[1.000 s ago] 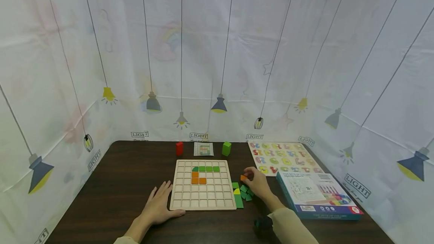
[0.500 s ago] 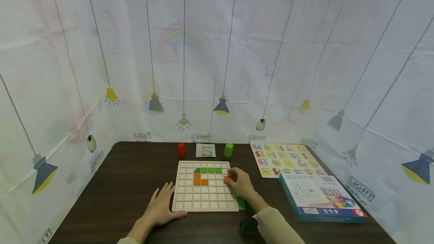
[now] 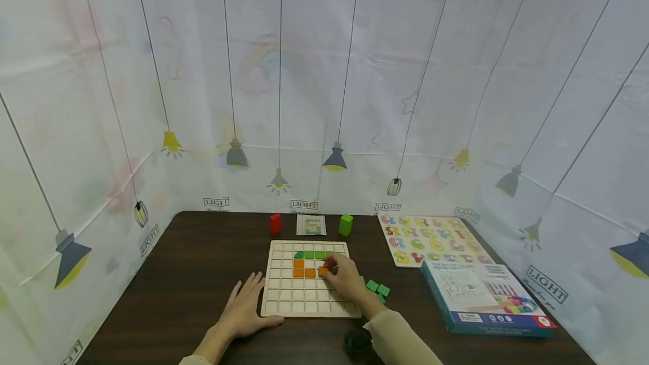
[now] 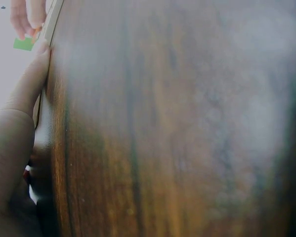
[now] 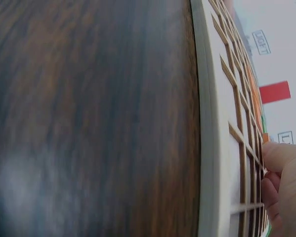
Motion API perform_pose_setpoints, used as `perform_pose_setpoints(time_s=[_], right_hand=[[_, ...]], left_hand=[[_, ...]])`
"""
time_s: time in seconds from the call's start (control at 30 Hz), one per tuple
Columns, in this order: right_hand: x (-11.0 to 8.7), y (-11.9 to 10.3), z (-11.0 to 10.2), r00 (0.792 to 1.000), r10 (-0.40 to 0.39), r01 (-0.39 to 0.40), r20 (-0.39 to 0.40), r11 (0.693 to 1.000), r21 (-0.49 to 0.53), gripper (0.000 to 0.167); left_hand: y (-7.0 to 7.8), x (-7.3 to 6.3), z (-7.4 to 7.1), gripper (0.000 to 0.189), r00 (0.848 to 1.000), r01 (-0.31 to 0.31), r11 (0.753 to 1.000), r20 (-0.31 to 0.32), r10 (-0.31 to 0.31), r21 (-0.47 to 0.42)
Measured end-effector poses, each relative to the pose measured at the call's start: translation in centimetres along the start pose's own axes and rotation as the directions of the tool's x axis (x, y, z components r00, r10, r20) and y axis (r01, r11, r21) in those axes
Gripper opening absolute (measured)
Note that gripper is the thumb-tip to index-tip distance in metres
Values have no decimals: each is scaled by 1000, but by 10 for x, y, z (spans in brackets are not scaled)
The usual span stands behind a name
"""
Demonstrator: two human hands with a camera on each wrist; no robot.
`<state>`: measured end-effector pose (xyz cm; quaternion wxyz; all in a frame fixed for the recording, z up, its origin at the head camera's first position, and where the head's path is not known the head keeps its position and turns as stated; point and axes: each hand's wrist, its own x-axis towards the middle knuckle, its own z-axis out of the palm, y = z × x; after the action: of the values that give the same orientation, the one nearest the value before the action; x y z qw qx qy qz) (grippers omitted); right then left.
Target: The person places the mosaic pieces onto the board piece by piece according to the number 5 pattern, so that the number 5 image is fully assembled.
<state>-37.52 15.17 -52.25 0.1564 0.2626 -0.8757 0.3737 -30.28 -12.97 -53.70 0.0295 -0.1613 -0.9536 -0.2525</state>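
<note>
My right hand [image 3: 346, 279] pinches an orange square tile [image 3: 323, 270] over the wooden grid board [image 3: 284, 310], right of the orange tiles [image 3: 299, 268] lying in its cells. Above those sits a row of green tiles [image 3: 310, 254], the leftmost with a rounded corner. In the right wrist view, the thumb and fingers [image 5: 276, 157] meet at the orange piece. Spread flat on the table, my left hand [image 3: 245, 310] rests against the board's left edge, its thumb at the near corner. The left wrist view shows that thumb [image 4: 31, 81] along the board's edge.
Loose green tiles [image 3: 377, 288] lie right of the board, partly hidden by the right arm. Behind it stand a red block [image 3: 275, 223], a pattern card [image 3: 311, 225] and a green block [image 3: 346, 225]. A number puzzle board [image 3: 431, 241] and a box [image 3: 487, 297] occupy the right side.
My right hand has carried the orange tile leftward from beside the loose green tiles onto the board. The left hand keeps its place at the board's edge.
</note>
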Motion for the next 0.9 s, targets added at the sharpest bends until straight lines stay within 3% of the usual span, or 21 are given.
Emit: perform_pose_setpoints(time_s=[0.23, 0.57, 0.9], right_hand=[[1, -3, 6, 1000, -21, 22, 15, 999, -43, 28], [-1, -3, 4, 1000, -5, 5, 22, 1000, -13, 27], [-12, 9, -32, 995, 102, -101, -21, 995, 25, 22]], left_hand=[[0, -1, -2, 113, 1000, 5, 1000, 7, -5, -5], [1, -1, -1, 114, 1000, 4, 1000, 7, -4, 1], [5, -1, -4, 112, 1000, 25, 1000, 19, -25, -8]])
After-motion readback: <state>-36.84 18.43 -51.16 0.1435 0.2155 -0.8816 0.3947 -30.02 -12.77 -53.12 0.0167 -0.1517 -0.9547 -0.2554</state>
